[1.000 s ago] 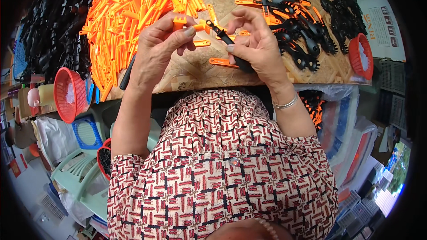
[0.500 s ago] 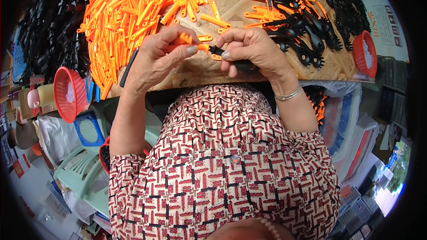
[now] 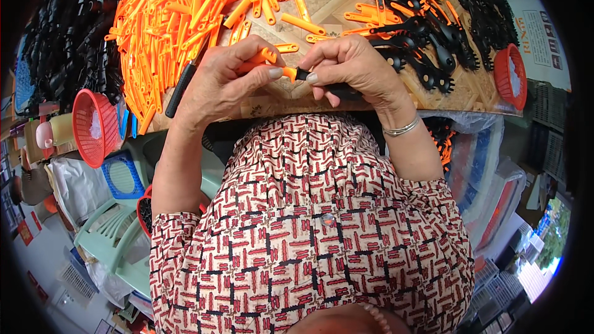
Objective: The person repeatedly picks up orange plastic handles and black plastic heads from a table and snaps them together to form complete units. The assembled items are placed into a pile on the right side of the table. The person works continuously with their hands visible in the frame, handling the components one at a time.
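Above the near edge of the table, my left hand point(image 3: 226, 80) is closed around an orange plastic handle point(image 3: 289, 73). A second orange tip point(image 3: 266, 57) pokes up between thumb and fingers; I cannot tell whether it is the same piece. My right hand point(image 3: 352, 65) pinches a black utensil point(image 3: 302, 75) by its stem, right against the orange handle's end. Most of that utensil is hidden by the fingers; a dark part shows beneath them. Beside my left wrist a black grip point(image 3: 180, 90) sticks out; whether the hand holds it is hidden.
A big heap of orange handles point(image 3: 167, 31) covers the table's left. Black kitchen utensils point(image 3: 442, 55), some with orange handles, are piled at right. Red baskets stand at the left point(image 3: 96, 128) and right point(image 3: 511, 77) table ends. A green chair point(image 3: 111, 229) is at lower left.
The orange handle's end and the black stem have come into line, with less of the black stem showing between my hands. Both hands have shifted only slightly.
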Tool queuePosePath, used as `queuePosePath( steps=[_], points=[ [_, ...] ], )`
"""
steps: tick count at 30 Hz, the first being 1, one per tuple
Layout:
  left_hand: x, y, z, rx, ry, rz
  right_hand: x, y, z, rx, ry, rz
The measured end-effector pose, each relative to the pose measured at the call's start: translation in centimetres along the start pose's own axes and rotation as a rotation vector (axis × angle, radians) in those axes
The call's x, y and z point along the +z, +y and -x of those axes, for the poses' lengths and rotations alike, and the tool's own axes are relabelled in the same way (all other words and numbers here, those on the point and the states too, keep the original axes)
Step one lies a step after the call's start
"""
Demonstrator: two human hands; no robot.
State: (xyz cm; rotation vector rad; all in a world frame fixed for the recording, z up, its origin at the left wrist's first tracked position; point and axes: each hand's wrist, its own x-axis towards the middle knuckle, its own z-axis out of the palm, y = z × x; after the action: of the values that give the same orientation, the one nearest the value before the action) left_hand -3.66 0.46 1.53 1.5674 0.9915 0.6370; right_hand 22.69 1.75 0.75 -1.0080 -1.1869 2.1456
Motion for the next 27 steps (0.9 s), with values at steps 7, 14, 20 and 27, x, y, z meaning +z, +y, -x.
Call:
queuePosePath(
  steps=[7, 14, 20, 27],
  points=[
    [1.0, -0.4, 0.4, 0.133, 0.13, -0.321, 0.3, 1.3, 0.1, -0.055, -0.026, 0.05],
    [2.0, 1.2, 1.6, 0.032, 0.165, -0.423, 1.9, 1.8, 1.1, -0.417, 0.069, 0.597],
    [2.8, -0.2, 2.3, -0.138, 0.075, -0.189, 1.2, 2.7, 1.8, -0.766, 0.137, 1.104],
    [0.7, -3.6, 1.2, -0.116, 0.452, -0.021, -1.8, 0.7, 4.9, -0.811, 0.453, 1.588]
  ],
)
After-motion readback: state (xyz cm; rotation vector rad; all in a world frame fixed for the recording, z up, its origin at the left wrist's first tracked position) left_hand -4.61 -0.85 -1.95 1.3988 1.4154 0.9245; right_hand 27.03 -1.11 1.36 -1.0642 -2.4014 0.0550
